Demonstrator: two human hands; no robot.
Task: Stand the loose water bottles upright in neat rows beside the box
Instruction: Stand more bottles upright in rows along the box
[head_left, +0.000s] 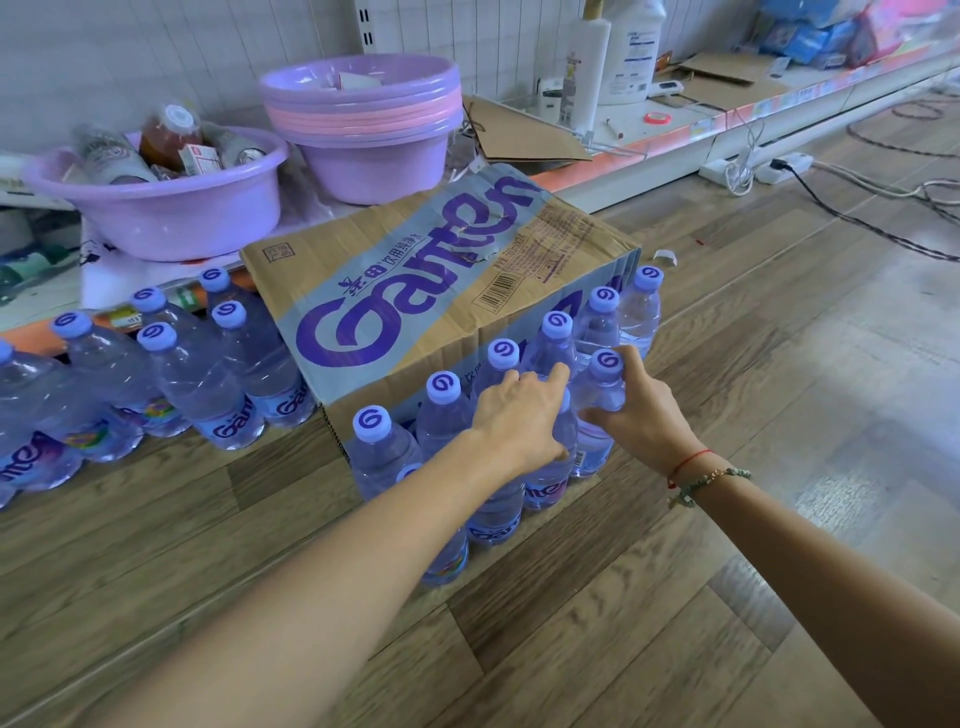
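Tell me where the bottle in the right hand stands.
In the head view, the bottle gripped by the right hand stands right of centre, in the outer row along the Ganten box, beside the left hand.

Ahead of you, on the low shelf (675, 137): a stack of purple and pink basins (363, 111), and left of it a single purple basin (171, 213) holding bottles and a small carton. Flat cardboard pieces (524, 137) lie right of the stack, near two white pump bottles (618, 57). On the wood floor (779, 415), a white power strip (753, 167) with trailing cables.
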